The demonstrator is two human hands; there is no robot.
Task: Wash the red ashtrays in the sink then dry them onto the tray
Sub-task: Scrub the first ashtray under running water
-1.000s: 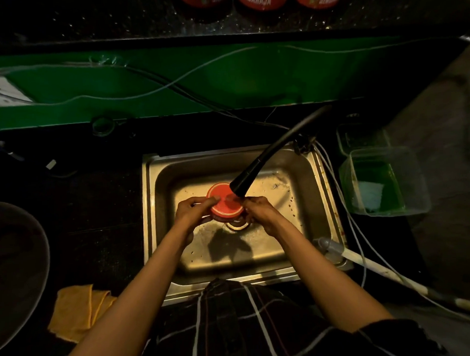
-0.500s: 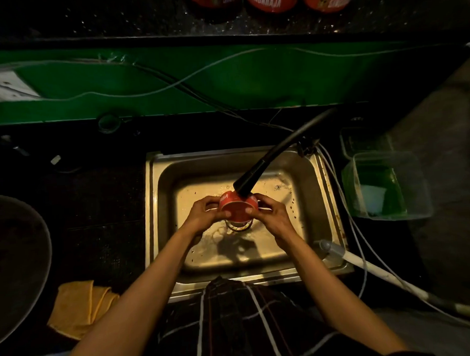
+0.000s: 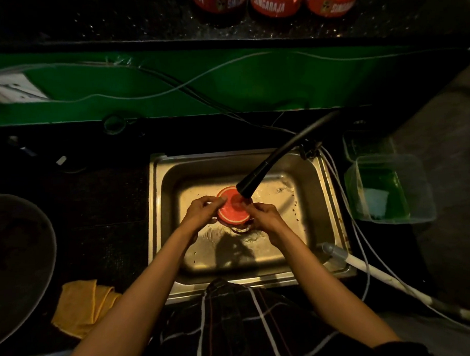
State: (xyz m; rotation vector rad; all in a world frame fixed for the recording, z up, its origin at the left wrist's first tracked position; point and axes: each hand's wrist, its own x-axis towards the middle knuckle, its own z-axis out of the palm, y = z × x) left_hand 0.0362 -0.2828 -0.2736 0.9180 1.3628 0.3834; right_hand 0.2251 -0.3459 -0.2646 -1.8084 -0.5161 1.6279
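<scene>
Ashtray [image 3: 233, 209] gripped between left hand [image 3: 200, 213] and right hand [image 3: 265, 217], flat base upward, under faucet [image 3: 258, 176], over sink [image 3: 329, 200]. 3 ashtrays [image 3: 277, 1] seen well beyond hands.

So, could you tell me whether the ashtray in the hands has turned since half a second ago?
Yes. The red ashtray showed its side wall then; now its flat round face tilts up, under the black faucet head over the sink.

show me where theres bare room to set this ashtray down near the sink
Bare dark counter between sink and round tray, behind the yellow cloth. Right is crowded: green tub, white cables. Both hands hold the ashtray.
</scene>
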